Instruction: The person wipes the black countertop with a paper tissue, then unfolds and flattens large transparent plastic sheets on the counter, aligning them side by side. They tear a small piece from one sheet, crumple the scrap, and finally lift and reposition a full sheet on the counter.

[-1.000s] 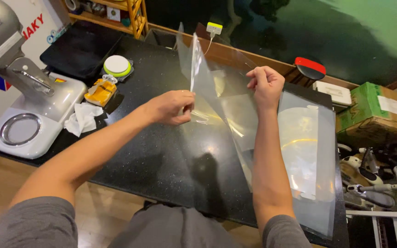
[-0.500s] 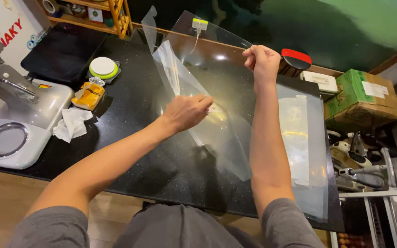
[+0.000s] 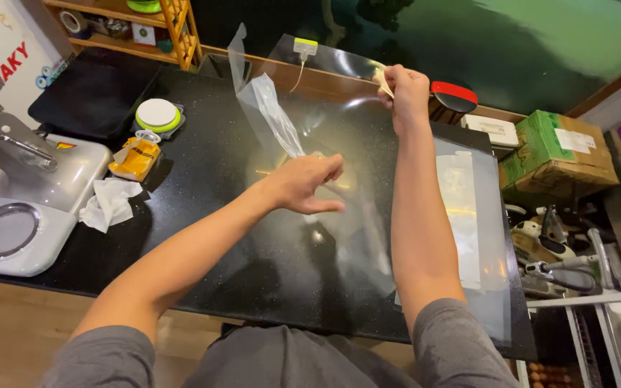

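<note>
A large clear plastic sheet (image 3: pixel 357 223) lies over the black speckled counter (image 3: pixel 217 215). My right hand (image 3: pixel 405 90) pinches the sheet's far corner and holds it up near the counter's back edge. My left hand (image 3: pixel 305 183) grips a thin clear film layer (image 3: pixel 264 100) that rises twisted toward the back left, peeling away from the sheet. More clear sheet (image 3: pixel 476 230) lies flat on the counter's right side.
A stand mixer (image 3: pixel 16 187) stands at the left, with a crumpled tissue (image 3: pixel 109 202), an orange packet (image 3: pixel 132 158) and a green-rimmed round lid (image 3: pixel 157 113) beside it. A black tray (image 3: pixel 88 93) lies behind. Cardboard boxes (image 3: pixel 558 151) and tools (image 3: pixel 555 251) sit at the right.
My right hand has moved farther back with the sheet corner. My left hand has pulled the film nearer, so the peeled layer stretches longer between them.
</note>
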